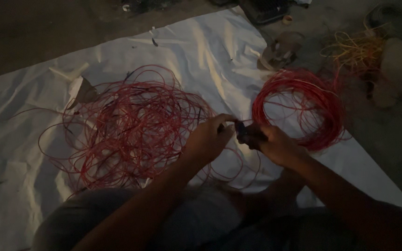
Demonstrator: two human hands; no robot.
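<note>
Nearest, our left hand [208, 139] pinches red wire; our right hand [275, 144] is closed on a small dark tool [246, 132], apparently working the wire's end. Beyond, on the white sheet [201, 51]: loose red wire tangle [126, 125] left, neat red coil [298, 107] at the right edge. Farthest, yellow wire [357, 49] off-sheet.

I have a single view, from the camera on the wearer's head, so nothing is shared with a second one. It looks steeply down and forward over the seated person's lap at the bottom edge onto the white sheet [201, 51] spread on the floor [33, 28], which fills most of the frame. The hands meet just right of centre, near the lens. The dark floor shows along the top edge and down the right side. The light is dim.
</note>
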